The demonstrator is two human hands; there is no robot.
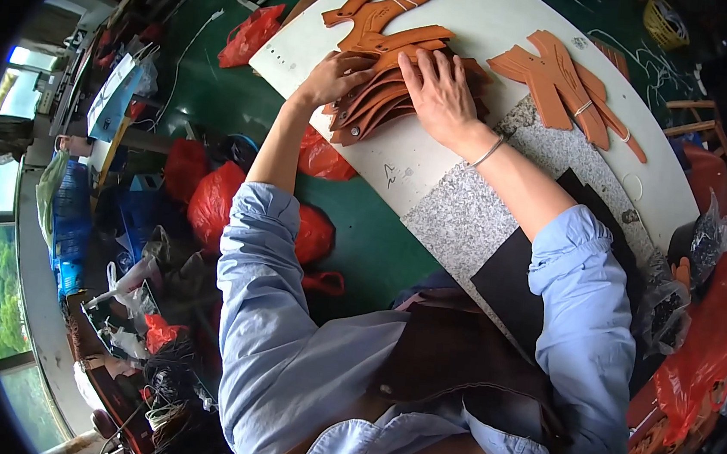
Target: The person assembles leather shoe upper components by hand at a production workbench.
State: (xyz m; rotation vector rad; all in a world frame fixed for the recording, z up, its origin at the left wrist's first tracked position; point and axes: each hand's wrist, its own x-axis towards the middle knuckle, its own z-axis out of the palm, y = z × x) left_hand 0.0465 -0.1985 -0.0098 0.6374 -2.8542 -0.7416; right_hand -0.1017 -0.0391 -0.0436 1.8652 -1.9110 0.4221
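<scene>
A fanned stack of brown leather pieces (383, 99) lies near the left edge of the white table (394, 178). My left hand (339, 78) is closed on the left side of this stack, its fingers bent over the edge. Across the right side of the stack rests my right hand (440, 95), fingers stretched and apart on the leather. Just beyond, a bundle of orange-brown leather strips (382, 17) is tied with a pale band. To the right lies a second tied leather bundle (557, 84). The undersides of the stacked pieces are partly hidden.
A speckled grey slab (460, 209) and a dark sheet (510, 279) lie on the table before me. Red plastic bags (218, 206) crowd the floor at left; another large red bag (708, 344) is at right. A yellow basket (665, 24) stands far right.
</scene>
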